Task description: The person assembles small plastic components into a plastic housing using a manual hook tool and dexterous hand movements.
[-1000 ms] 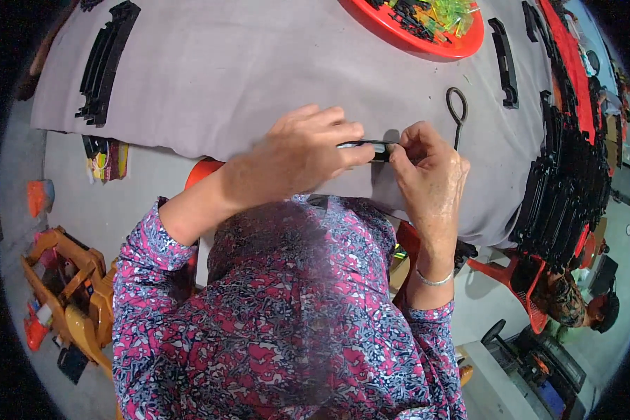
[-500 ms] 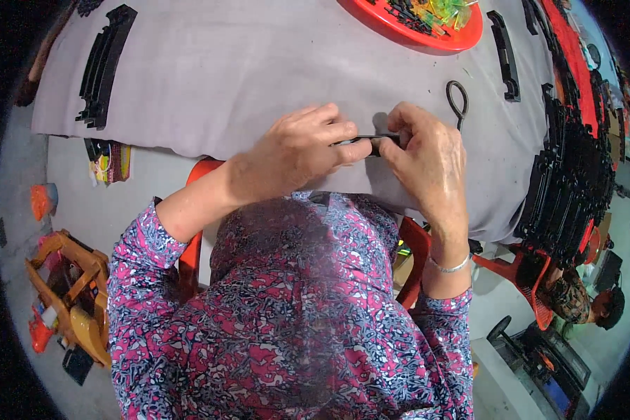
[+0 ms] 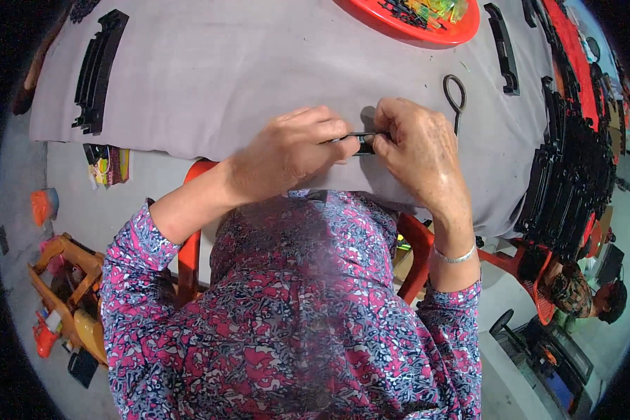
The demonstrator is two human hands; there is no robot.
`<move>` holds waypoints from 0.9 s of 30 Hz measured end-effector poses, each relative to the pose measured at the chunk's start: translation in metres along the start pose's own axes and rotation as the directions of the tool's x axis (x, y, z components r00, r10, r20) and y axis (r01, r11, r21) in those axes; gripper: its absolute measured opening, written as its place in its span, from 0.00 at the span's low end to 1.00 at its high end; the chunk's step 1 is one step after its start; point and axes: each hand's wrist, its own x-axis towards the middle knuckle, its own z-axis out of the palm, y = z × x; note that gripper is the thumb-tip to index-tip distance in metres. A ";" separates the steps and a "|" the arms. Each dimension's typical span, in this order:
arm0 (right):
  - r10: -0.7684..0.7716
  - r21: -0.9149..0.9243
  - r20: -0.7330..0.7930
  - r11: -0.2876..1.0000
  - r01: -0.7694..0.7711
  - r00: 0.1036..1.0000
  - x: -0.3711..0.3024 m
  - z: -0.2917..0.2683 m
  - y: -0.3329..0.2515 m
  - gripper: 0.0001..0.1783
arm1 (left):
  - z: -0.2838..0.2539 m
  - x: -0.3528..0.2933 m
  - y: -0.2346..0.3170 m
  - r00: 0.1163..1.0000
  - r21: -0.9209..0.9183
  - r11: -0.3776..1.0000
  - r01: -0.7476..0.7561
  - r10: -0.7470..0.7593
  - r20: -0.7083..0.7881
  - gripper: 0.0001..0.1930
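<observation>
Between my fingers, just past the near edge of the cloth-covered table (image 3: 210,77), is a small black part (image 3: 365,148), mostly covered by my hands. My left hand (image 3: 297,147) pinches its left end between thumb and fingers. My right hand (image 3: 416,147) is closed at its right end, with the fingertips curled against it. A thin dark edge shows across the gap between both hands. The exact shape of the part is hidden. To the right of my right hand lies a dark metal tool with a looped handle (image 3: 455,94).
A red tray (image 3: 427,35) with small black pieces and yellow-green clear pieces sits at the far side. Long black plastic parts lie at the left (image 3: 101,70) and right (image 3: 502,52). More black parts are piled (image 3: 563,175) at the right edge. Another person (image 3: 584,294) is at far right.
My right hand has shifted slightly left, closer to my left hand, and its fingers have curled in more tightly on the black part. My left hand keeps its pinch.
</observation>
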 end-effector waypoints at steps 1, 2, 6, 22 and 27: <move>-0.011 -0.009 -0.007 1.000 0.011 1.000 0.000 -0.001 -0.001 0.07 | -0.001 0.001 0.000 1.000 -0.002 1.000 -0.003 0.003 0.012 0.16; -0.023 -0.019 -0.017 1.000 0.023 1.000 0.000 -0.002 -0.001 0.07 | -0.002 0.003 0.000 1.000 -0.003 1.000 -0.008 0.008 0.024 0.17; -0.049 0.013 -0.041 0.999 0.050 0.998 -0.001 0.001 0.005 0.06 | 0.000 0.002 0.001 1.000 0.006 1.000 -0.006 0.006 0.013 0.15; 0.381 0.130 -0.185 0.923 -0.361 0.906 -0.021 -0.036 0.095 0.15 | -0.001 0.028 0.031 1.000 0.155 0.988 0.029 -0.027 -0.011 0.12; 0.394 0.092 -0.196 0.919 -0.383 0.898 -0.015 -0.029 0.095 0.13 | 0.005 0.029 0.037 0.997 0.197 0.980 0.008 -0.022 0.072 0.13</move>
